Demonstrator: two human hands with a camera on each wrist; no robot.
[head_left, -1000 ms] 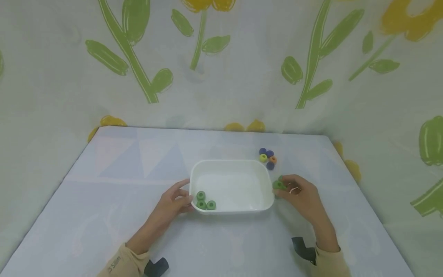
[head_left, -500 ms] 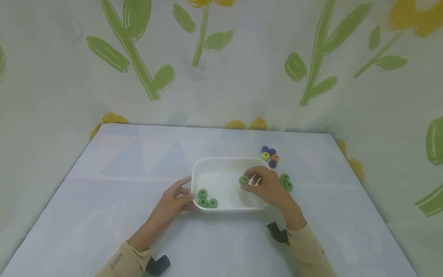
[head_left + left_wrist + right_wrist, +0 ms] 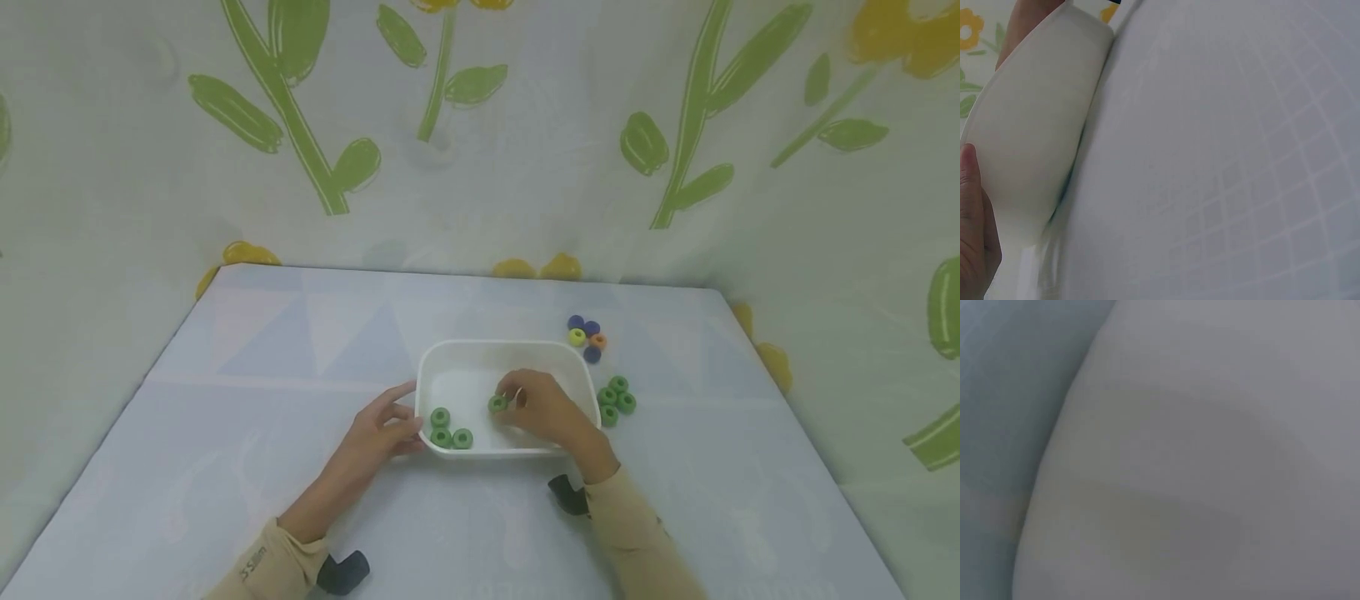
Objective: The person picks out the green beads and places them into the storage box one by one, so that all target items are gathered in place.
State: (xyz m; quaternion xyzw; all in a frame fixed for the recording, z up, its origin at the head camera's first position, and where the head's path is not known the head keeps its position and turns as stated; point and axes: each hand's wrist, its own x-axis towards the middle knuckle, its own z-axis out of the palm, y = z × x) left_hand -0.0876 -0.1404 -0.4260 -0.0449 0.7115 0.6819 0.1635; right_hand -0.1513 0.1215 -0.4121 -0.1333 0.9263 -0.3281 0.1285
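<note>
A shallow white plastic tray [image 3: 517, 450] with rounded corners lies on the table. The left hand [image 3: 378, 429] holds its left end, the thumb at the rim; the left wrist view has that hand [image 3: 974, 231] against the tray's outer wall [image 3: 1035, 119]. Over the tray's middle, the right hand [image 3: 543, 408] pinches a green bead [image 3: 497, 404] between thumb and fingertips. Whether this bead touches the tray floor I cannot tell. Three green beads [image 3: 441, 437] sit together in the near left corner. In the right wrist view only pale tray wall [image 3: 1197, 462] fills most of the picture, blurred.
Several more green beads [image 3: 608, 396] lie in a cluster just right of the tray. Behind them is a group of dark blue, yellow and orange beads [image 3: 597, 342]. A flower-patterned cloth [image 3: 480, 183] hangs beyond the table's [image 3: 262, 333] far edge.
The right hand has taken a green bead from the cluster at the tray's right and carried it left over the tray. The left hand stays at the tray's left end.
</note>
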